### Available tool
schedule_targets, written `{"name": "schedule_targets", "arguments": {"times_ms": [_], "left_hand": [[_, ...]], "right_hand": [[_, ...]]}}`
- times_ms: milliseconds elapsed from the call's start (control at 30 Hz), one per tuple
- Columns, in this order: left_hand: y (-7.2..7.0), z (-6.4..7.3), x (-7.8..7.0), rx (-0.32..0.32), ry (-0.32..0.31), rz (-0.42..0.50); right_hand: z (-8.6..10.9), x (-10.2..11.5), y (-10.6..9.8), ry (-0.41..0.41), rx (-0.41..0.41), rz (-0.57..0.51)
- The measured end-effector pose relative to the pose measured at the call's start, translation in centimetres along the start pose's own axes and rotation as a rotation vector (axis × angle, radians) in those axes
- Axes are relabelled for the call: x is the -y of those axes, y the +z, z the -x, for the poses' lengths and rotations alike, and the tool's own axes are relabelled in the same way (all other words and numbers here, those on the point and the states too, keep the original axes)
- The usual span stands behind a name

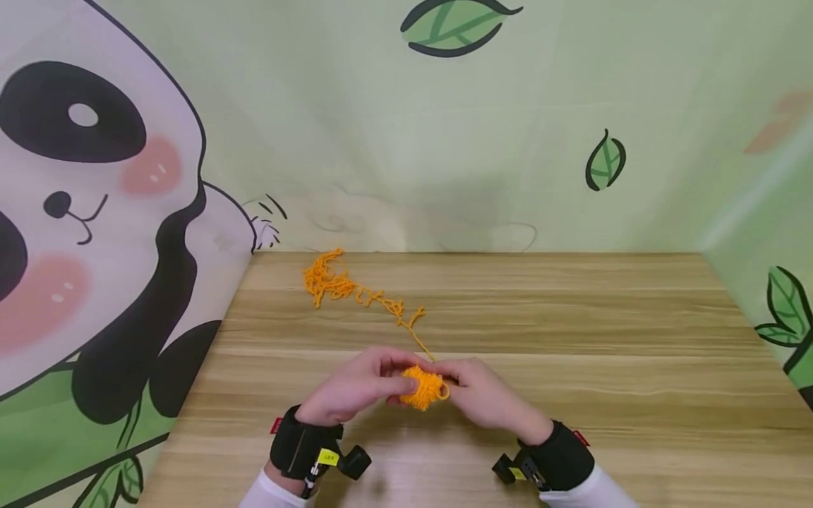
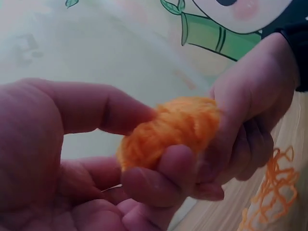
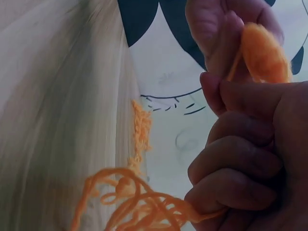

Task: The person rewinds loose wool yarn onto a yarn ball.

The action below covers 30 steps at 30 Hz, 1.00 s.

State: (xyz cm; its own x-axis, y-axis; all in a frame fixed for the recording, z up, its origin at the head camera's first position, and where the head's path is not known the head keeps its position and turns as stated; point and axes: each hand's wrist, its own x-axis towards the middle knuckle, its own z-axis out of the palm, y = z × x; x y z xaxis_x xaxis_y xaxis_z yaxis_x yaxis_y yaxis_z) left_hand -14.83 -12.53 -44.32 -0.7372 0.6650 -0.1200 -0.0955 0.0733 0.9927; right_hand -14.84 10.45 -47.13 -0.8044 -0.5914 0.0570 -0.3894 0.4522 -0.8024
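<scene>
A small ball of orange yarn is held above the table by my left hand, whose thumb and fingers pinch it from the left. In the left wrist view the yarn ball sits between thumb and fingertips. My right hand is just to its right, with curled fingers gripping the yarn strand; in the right wrist view the strand comes out under the lower fingers. A short piece of yarn also runs from the right fingertips to the ball.
Loose, crinkled orange yarn lies heaped at the back left of the wooden table, trailing toward the hands. A printed panda backdrop rises behind the table. Each wrist wears a black strap with a small camera.
</scene>
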Motion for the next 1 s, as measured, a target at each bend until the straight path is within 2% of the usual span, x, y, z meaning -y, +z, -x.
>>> {"name": "schedule_targets", "arguments": {"times_ms": [100,200,267,400,500,600,733,867,933,1000], "left_hand": [[0.1,0.0,0.2,0.019,-0.039,-0.043],[0.1,-0.1,0.6,-0.009,-0.074,-0.132],[0.1,-0.3,0.8,-0.046,-0.087,-0.236],[0.3,-0.7,1.1,-0.143,-0.069,-0.458],[0.3,-1.0,1.4,-0.231,-0.041,-0.522],[0.3,-1.3,1.4,-0.312,-0.029,-0.462],[0.4,-1.1,0.6,-0.384,-0.031,-0.272],[0.1,-1.2,0.7,-0.410,-0.004,-0.064],[-0.2,-1.3,1.4,-0.409,0.023,0.010],[-0.2,-1.2,1.2,-0.402,0.043,0.070]], "right_hand": [[-0.1,-0.2,-0.5,0.005,0.014,0.011],[-0.3,-0.1,-1.1,0.022,0.007,0.041],[-0.4,0.1,-1.5,0.031,-0.011,0.068],[-0.4,1.2,-1.9,0.044,-0.062,0.090],[-0.3,2.2,-2.0,0.028,-0.083,0.078],[-0.1,3.0,-1.7,0.003,-0.091,0.078],[0.3,3.3,-0.9,-0.028,-0.106,0.126],[0.5,3.1,0.0,-0.043,-0.105,0.153],[0.6,3.0,0.3,-0.047,-0.097,0.143],[0.6,2.9,0.6,-0.041,-0.085,0.121]]}}
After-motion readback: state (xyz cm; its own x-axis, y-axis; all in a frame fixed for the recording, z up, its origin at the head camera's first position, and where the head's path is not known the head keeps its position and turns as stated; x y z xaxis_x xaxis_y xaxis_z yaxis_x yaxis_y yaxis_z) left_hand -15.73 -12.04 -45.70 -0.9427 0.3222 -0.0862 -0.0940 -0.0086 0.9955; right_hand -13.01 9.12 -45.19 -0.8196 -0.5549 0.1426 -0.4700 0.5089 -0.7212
